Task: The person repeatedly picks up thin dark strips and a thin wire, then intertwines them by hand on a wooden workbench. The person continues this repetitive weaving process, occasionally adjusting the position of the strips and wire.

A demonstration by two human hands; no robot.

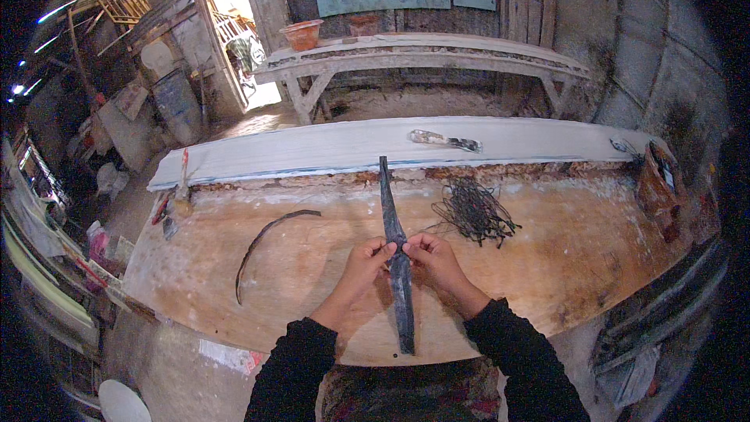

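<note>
A long, flat strip of dark grey material [401, 309], narrower toward its far end, points away from me over the wooden tabletop [195, 266]. My left hand [364, 267] pinches its middle from the left side, thumb on top. From the right, my right hand [439, 264] pinches the same spot, and the two thumbs nearly meet there. Beyond my right hand lies a loose tangle of thin black cords [475, 211]. A thin, curved dark strip [266, 236] rests on the wood to the left. The fingers beneath the strip are partly hidden.
A long white board [297, 141] runs along the table's far edge, bearing a plastic-wrapped object [445, 141]. A red-handled brush [184, 176] stands at the left, a brown bag [656, 187] at the right. Behind is a bench [437, 45] with an orange bowl [302, 34].
</note>
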